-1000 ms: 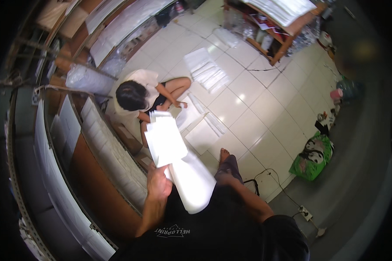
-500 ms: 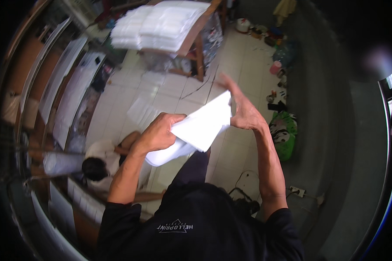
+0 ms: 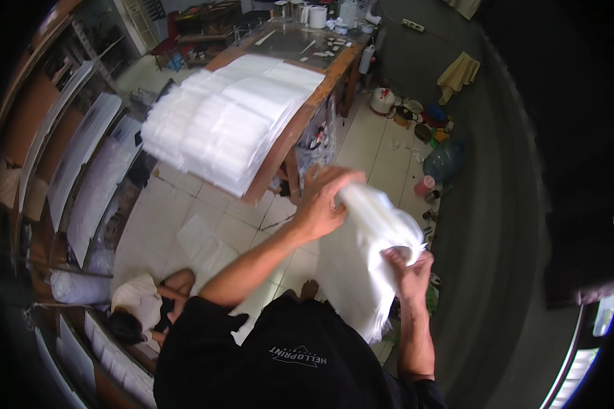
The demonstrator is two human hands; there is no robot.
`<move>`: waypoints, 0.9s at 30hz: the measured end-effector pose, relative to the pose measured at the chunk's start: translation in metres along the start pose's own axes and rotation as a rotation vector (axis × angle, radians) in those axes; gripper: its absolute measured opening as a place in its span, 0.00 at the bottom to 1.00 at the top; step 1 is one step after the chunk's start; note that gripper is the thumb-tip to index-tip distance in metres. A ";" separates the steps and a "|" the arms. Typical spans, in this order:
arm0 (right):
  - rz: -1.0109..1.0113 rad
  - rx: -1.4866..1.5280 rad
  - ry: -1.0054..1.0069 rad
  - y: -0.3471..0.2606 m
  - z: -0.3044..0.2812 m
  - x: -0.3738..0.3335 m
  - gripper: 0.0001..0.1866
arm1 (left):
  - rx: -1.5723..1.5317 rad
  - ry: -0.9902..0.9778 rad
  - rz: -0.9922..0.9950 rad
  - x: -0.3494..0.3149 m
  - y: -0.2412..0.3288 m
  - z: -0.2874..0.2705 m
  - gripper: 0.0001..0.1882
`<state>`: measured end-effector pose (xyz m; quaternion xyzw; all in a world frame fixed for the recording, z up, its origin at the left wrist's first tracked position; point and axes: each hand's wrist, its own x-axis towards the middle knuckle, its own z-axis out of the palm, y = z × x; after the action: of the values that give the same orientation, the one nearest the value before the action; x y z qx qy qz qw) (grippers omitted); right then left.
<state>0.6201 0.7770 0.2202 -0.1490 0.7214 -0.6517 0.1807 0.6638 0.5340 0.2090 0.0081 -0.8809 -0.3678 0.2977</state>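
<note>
A bundle of thin white sheets (image 3: 355, 255), blurred by motion, hangs in front of my body between my two hands. My left hand (image 3: 324, 203) is closed on its upper left corner, thumb underneath. At the right end, my right hand (image 3: 413, 274) grips the bundle's edge, where the sheets curl over in a bend. The lower part of the bundle droops beside my black shirt. Ahead and to the left, a wooden table (image 3: 266, 170) bears large stacks of similar white sheets (image 3: 215, 119).
A person (image 3: 136, 310) sits on the floor at lower left, near loose clear sheets (image 3: 205, 242). Shelves with boards (image 3: 82, 157) line the left side. Along the right wall lie a rice cooker (image 3: 382, 101), a large water bottle (image 3: 445, 160) and a pink container (image 3: 424, 185).
My hands have shifted right with the bundle, which now hangs lower and bends. My right hand, earlier open beside the sheets, now grips them. The view has tilted up, showing more of the table.
</note>
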 end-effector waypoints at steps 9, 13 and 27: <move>-0.413 0.343 0.435 -0.089 -0.046 0.291 0.16 | -1.570 0.113 -1.214 0.128 -0.111 0.195 0.51; -0.504 0.400 0.418 -0.118 -0.037 0.412 0.15 | -1.812 -0.301 -0.628 0.242 -0.124 0.255 0.54; -0.574 0.350 0.332 -0.166 0.067 0.769 0.14 | -1.961 0.535 -0.495 0.525 -0.392 0.215 0.59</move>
<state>-0.0377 0.3532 0.3285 -0.2041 0.5477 -0.8045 -0.1062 0.0375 0.2635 0.1068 0.0243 -0.0753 -0.9580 0.2755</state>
